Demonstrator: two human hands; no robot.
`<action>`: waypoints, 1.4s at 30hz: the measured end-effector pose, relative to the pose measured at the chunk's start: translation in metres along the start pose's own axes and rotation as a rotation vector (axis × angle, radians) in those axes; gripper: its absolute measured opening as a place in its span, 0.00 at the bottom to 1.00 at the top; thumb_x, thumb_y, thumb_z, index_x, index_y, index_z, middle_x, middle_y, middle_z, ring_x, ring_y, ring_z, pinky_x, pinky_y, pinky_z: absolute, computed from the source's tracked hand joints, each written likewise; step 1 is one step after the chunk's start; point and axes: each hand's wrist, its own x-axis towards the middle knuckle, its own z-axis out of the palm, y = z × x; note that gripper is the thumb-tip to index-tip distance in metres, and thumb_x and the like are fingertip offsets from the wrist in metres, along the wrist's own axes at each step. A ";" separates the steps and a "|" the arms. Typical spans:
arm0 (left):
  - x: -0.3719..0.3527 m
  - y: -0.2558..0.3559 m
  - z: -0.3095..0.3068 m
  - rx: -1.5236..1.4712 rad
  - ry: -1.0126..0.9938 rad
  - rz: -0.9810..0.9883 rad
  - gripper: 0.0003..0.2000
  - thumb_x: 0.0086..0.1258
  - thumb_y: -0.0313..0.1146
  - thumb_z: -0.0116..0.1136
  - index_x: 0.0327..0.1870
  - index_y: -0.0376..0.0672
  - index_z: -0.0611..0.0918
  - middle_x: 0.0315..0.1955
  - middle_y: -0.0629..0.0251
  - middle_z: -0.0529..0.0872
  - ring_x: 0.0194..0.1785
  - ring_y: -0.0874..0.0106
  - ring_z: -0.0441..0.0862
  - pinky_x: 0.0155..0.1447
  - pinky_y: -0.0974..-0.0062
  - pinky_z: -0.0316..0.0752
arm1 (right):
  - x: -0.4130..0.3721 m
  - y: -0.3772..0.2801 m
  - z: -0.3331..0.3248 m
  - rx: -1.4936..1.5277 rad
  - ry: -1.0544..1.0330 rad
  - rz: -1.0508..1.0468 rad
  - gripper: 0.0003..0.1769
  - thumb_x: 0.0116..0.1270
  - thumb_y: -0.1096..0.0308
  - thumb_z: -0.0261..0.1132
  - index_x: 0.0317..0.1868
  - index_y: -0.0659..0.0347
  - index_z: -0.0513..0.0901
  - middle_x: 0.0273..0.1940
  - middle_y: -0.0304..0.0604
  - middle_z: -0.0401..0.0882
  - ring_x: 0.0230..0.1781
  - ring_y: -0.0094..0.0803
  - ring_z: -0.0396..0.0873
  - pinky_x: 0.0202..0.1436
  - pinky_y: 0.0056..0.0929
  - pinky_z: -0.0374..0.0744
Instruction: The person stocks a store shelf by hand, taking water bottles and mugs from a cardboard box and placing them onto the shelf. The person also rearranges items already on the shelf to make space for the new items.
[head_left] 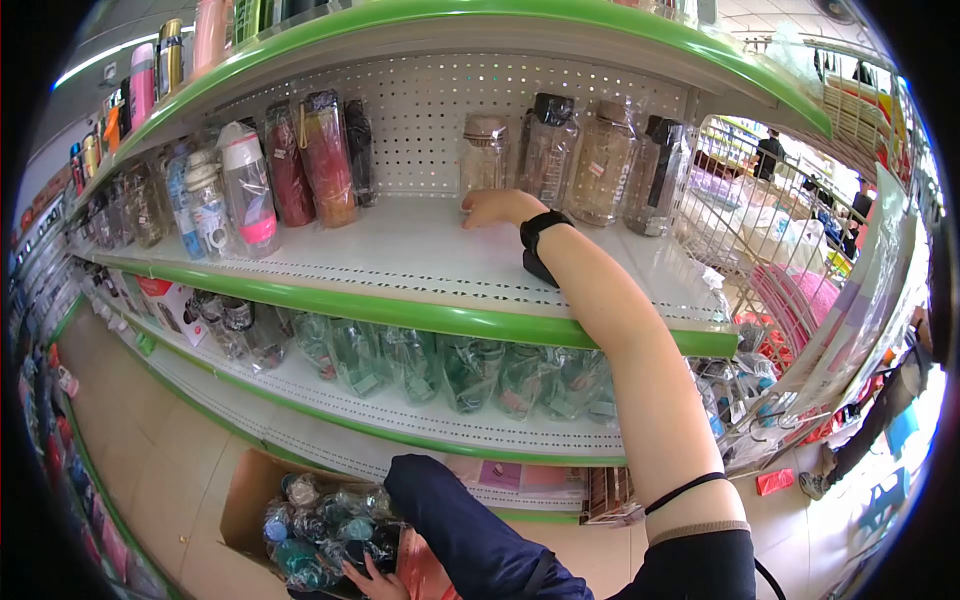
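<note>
My right hand, with a black watch on the wrist, reaches over the middle shelf. Its fingers are bent and slightly apart, in front of the lower part of a clear, plastic-wrapped bottle; whether they touch it is unclear. More wrapped bottles with dark or brown lids stand to the right. At the bottom, my left hand is partly in view with its fingers spread, at the wrapped bottles in a cardboard box. I see nothing held in it. Salmon-coloured material lies beside it.
Red wrapped bottles and a white-and-pink bottle stand on the left of the middle shelf. Greenish wrapped containers line the shelf below. A wire rack is at the right. A navy-clothed limb rises beside the box.
</note>
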 end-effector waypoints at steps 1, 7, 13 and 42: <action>0.001 0.002 -0.002 0.005 -0.010 -0.008 0.29 0.75 0.57 0.31 0.67 0.49 0.70 0.71 0.38 0.53 0.71 0.34 0.51 0.70 0.40 0.52 | -0.008 -0.008 -0.003 -0.028 0.013 0.028 0.25 0.48 0.62 0.60 0.48 0.63 0.80 0.41 0.51 0.83 0.39 0.44 0.80 0.41 0.39 0.77; 0.004 0.005 -0.006 -0.016 -0.003 0.003 0.28 0.75 0.56 0.34 0.67 0.49 0.70 0.71 0.37 0.52 0.72 0.35 0.51 0.72 0.41 0.50 | -0.025 -0.028 -0.006 -0.054 0.074 0.117 0.28 0.48 0.67 0.60 0.54 0.62 0.78 0.50 0.53 0.82 0.53 0.48 0.80 0.54 0.40 0.78; -0.009 -0.009 0.016 0.099 -0.061 -0.131 0.34 0.48 0.21 0.48 0.65 0.43 0.69 0.71 0.38 0.51 0.73 0.36 0.46 0.73 0.42 0.47 | -0.027 -0.056 -0.018 -0.146 0.367 -0.068 0.18 0.56 0.66 0.61 0.48 0.60 0.83 0.49 0.50 0.82 0.47 0.45 0.82 0.48 0.40 0.80; -0.007 -0.004 0.024 0.061 -0.039 -0.349 0.31 0.57 0.33 0.55 0.64 0.30 0.64 0.63 0.42 0.65 0.71 0.46 0.57 0.74 0.45 0.47 | -0.226 -0.379 0.429 0.273 -0.391 -0.946 0.55 0.43 0.60 0.77 0.71 0.56 0.57 0.64 0.65 0.61 0.65 0.60 0.63 0.64 0.52 0.67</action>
